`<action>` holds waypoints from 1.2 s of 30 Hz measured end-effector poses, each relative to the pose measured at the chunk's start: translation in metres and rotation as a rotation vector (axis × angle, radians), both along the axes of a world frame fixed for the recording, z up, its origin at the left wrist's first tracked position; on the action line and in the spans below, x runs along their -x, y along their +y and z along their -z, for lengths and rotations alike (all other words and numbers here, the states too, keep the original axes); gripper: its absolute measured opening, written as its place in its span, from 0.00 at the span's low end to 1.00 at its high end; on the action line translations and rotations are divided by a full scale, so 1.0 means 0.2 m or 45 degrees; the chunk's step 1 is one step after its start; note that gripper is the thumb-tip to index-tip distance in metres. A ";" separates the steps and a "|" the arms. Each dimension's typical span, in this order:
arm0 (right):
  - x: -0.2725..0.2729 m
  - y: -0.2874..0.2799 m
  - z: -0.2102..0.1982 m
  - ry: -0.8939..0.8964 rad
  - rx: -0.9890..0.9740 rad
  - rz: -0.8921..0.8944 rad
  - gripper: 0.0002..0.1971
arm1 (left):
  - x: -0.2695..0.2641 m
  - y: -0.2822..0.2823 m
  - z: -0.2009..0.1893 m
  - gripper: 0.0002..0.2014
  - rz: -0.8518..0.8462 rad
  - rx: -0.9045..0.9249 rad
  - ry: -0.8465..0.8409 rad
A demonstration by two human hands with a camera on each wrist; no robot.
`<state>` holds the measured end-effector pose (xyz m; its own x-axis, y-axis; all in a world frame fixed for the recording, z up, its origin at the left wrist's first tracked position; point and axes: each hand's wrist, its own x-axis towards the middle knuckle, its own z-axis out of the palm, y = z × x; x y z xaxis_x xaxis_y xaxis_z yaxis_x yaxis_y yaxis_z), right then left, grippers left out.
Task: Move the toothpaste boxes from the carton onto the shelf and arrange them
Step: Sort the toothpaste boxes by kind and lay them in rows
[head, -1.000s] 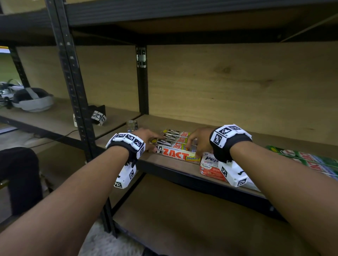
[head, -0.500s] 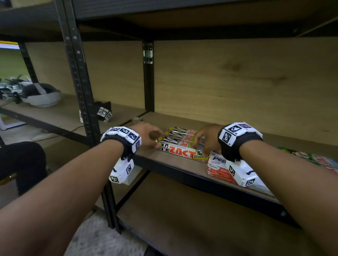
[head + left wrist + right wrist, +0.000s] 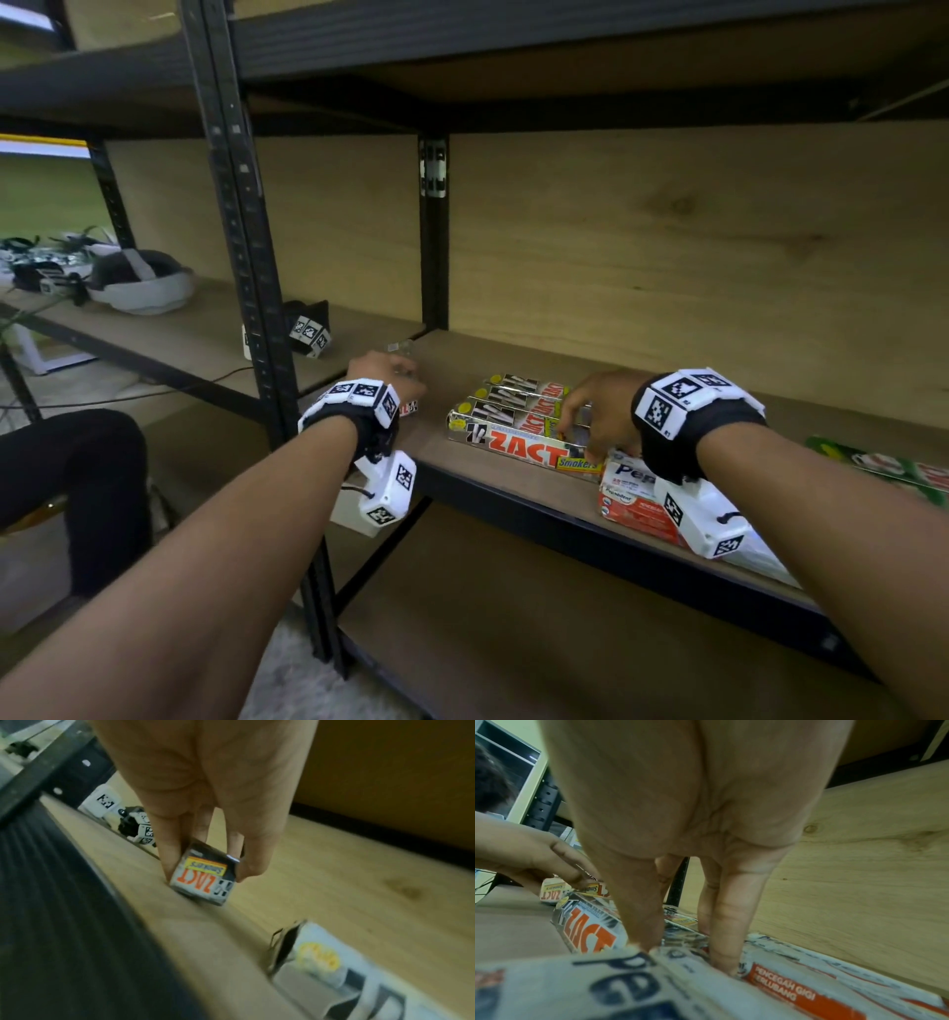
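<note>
Several silver-and-red ZACT toothpaste boxes (image 3: pixel 513 426) lie side by side on the wooden shelf (image 3: pixel 513 360). My right hand (image 3: pixel 590 416) rests on their right ends, with thumb and straight fingers (image 3: pixel 723 953) pressing down where they meet the white-and-red Pepsodent boxes (image 3: pixel 637 493). My left hand (image 3: pixel 390 375) is a short way left of the row. It pinches one more ZACT box (image 3: pixel 203 880) between thumb and fingers, seen end-on with its lower edge at the board. In the head view this box (image 3: pixel 408 408) is mostly hidden under the hand. No carton is in view.
Green toothpaste boxes (image 3: pixel 893 462) lie at the far right of the shelf. A black upright post (image 3: pixel 241 257) stands just left of my left hand. A small clear object (image 3: pixel 400 347) sits behind that hand. The adjoining shelf holds a headset (image 3: pixel 138 280) and a black marker device (image 3: pixel 308 329).
My left hand has drawn away to the left from the row's left ends, carrying one ZACT box. My right hand has stayed on the right ends.
</note>
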<state>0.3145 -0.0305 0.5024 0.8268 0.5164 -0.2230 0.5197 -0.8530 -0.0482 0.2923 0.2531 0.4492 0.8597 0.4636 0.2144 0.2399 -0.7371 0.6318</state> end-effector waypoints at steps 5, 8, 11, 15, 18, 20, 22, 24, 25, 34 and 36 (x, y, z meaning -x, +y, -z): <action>0.03 -0.03 0.01 -0.014 -0.039 -0.031 0.19 | 0.04 -0.01 -0.07 0.09 -0.017 0.543 -0.371; 0.05 -0.06 0.00 -0.019 -0.101 0.000 0.18 | 0.10 -0.01 -0.17 0.09 0.008 0.648 -0.509; 0.10 -0.08 -0.04 0.036 -0.341 0.127 0.22 | 0.14 -0.05 -0.26 0.14 0.118 0.859 -0.575; 0.16 -0.10 -0.10 0.361 -1.009 0.386 0.29 | 0.19 -0.14 -0.33 0.16 0.299 0.991 -0.560; 0.19 -0.11 -0.12 0.535 -1.285 0.486 0.27 | 0.24 -0.22 -0.34 0.14 0.438 1.039 -0.516; 0.20 -0.11 -0.14 0.554 -1.356 0.456 0.23 | 0.25 -0.25 -0.33 0.12 0.497 1.070 -0.501; 0.21 -0.12 -0.15 0.561 -1.379 0.418 0.20 | 0.24 -0.27 -0.32 0.12 0.515 1.098 -0.496; 0.21 -0.14 -0.15 0.590 -1.402 0.394 0.18 | 0.24 -0.28 -0.31 0.12 0.519 1.114 -0.473; 0.22 -0.16 -0.14 0.607 -1.414 0.381 0.17 | 0.24 -0.28 -0.31 0.11 0.519 1.124 -0.454; 0.21 -0.24 -0.12 0.714 -1.529 0.441 0.19 | 0.29 -0.25 -0.27 0.28 0.760 1.297 -0.361; 0.21 -0.25 -0.11 0.728 -1.581 0.479 0.23 | 0.30 -0.25 -0.25 0.28 0.763 1.274 -0.372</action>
<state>0.2725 -0.0802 0.5242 0.9085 0.3939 -0.1392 -0.0715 -0.1818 -0.9807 0.2319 0.2029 0.5001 0.9744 0.0790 0.2105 -0.2211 0.1659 0.9610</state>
